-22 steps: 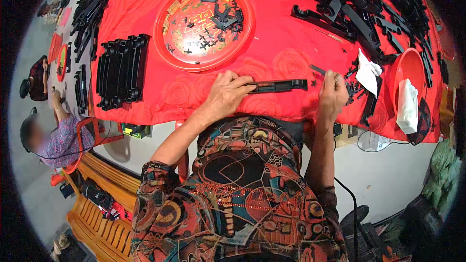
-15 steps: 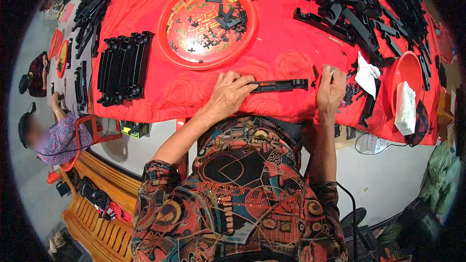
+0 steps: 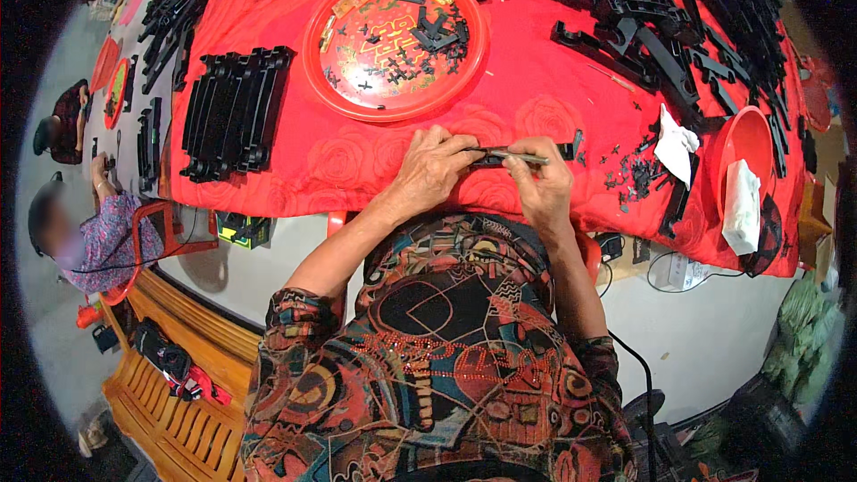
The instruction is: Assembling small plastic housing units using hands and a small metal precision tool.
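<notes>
My left hand is closed on the left end of a long black plastic strip, pressing it to the red cloth. My right hand pinches a slim metal tool that looks like tweezers. Its tip points left and meets the strip near my left fingertips; whether a small part sits in the tip is too fine to make out. Right of the strip lies a scatter of tiny black cross-shaped pieces. Beyond my hands stands a round red tray with more small crosses and yellowish pieces inside.
Finished-looking black strips lie in a row at the left. A big heap of black plastic parts covers the far right. A red bowl, a crumpled white tissue and a white packet are at the right. Another person sits far left.
My right hand has moved left from the small black pieces to the strip, bringing the metal tool over it. My left hand still holds the strip; the whole view has shifted slightly.
</notes>
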`<state>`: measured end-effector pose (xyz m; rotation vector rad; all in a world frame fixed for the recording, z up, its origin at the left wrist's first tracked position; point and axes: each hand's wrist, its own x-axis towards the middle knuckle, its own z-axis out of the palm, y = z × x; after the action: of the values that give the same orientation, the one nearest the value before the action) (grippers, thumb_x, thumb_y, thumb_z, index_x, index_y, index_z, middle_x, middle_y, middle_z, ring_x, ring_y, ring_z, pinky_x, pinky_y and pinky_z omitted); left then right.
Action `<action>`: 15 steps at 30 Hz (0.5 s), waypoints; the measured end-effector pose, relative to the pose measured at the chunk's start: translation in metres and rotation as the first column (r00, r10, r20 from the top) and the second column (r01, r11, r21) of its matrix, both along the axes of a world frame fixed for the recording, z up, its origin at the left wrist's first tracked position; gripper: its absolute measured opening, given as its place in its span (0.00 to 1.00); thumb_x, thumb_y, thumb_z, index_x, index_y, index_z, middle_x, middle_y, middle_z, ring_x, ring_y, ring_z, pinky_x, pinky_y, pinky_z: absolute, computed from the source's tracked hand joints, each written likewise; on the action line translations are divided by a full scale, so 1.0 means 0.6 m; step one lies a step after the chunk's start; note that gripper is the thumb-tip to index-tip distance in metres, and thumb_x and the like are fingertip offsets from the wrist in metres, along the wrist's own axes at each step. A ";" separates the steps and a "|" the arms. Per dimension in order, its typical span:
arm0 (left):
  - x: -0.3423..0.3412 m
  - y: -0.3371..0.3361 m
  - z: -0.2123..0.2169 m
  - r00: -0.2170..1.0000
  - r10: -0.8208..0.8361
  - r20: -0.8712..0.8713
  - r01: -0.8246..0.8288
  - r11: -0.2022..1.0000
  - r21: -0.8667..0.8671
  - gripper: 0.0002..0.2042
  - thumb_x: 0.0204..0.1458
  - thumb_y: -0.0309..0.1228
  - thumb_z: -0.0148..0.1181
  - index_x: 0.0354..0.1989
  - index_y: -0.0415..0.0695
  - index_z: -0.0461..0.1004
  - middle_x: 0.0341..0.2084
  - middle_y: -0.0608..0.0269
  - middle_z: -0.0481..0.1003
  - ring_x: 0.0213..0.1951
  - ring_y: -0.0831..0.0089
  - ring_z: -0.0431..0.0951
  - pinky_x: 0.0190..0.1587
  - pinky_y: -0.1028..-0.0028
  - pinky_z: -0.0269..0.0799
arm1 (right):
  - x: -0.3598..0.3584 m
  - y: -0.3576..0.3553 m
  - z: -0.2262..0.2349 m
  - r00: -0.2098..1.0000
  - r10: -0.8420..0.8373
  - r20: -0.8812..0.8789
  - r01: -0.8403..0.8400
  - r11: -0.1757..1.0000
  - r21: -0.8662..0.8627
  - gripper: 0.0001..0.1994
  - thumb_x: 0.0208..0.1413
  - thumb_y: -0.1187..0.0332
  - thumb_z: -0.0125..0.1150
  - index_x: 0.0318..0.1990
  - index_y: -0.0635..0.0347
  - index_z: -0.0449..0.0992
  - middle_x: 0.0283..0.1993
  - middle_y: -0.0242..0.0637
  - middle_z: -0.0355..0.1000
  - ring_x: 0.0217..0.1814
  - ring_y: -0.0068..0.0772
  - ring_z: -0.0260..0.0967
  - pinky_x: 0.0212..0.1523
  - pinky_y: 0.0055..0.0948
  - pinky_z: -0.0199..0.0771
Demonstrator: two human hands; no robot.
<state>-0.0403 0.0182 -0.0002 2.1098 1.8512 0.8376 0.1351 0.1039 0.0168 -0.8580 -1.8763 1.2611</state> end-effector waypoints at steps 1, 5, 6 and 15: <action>0.000 0.000 -0.001 1.000 0.000 0.008 0.000 1.000 0.014 0.10 0.46 0.28 0.54 0.38 0.47 0.77 0.40 0.71 0.73 0.35 0.69 0.67 0.36 0.67 0.59 | -0.003 0.001 0.000 1.000 0.003 0.002 -0.003 1.000 0.001 0.04 0.48 0.80 0.57 0.33 0.65 0.70 0.30 0.41 0.67 0.31 0.35 0.68 0.33 0.30 0.68; 0.000 -0.001 -0.003 1.000 0.007 0.000 -0.007 1.000 0.028 0.10 0.47 0.28 0.54 0.38 0.46 0.77 0.40 0.70 0.73 0.35 0.68 0.67 0.36 0.67 0.59 | -0.010 0.006 0.001 0.999 0.021 0.032 -0.026 0.986 0.162 0.04 0.48 0.80 0.57 0.32 0.65 0.71 0.29 0.41 0.68 0.31 0.37 0.68 0.32 0.30 0.68; 0.000 -0.002 -0.002 1.000 0.007 -0.003 -0.007 1.000 0.021 0.10 0.47 0.28 0.54 0.38 0.46 0.77 0.40 0.69 0.73 0.35 0.68 0.67 0.36 0.67 0.59 | -0.011 0.006 0.002 0.999 0.020 0.044 -0.027 0.988 0.153 0.04 0.48 0.80 0.58 0.32 0.65 0.71 0.29 0.42 0.68 0.31 0.38 0.68 0.32 0.31 0.68; 0.001 0.001 -0.001 1.000 0.008 0.012 -0.008 1.000 0.010 0.11 0.47 0.27 0.52 0.38 0.46 0.77 0.40 0.69 0.73 0.36 0.68 0.66 0.37 0.67 0.59 | -0.021 0.009 0.013 0.993 0.056 0.106 -0.084 0.956 0.281 0.04 0.47 0.80 0.58 0.31 0.66 0.71 0.28 0.43 0.69 0.32 0.43 0.68 0.32 0.34 0.69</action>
<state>-0.0394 0.0186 -0.0005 2.1001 1.8549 0.8615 0.1226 0.1095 0.0244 -0.7140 -2.1186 0.9706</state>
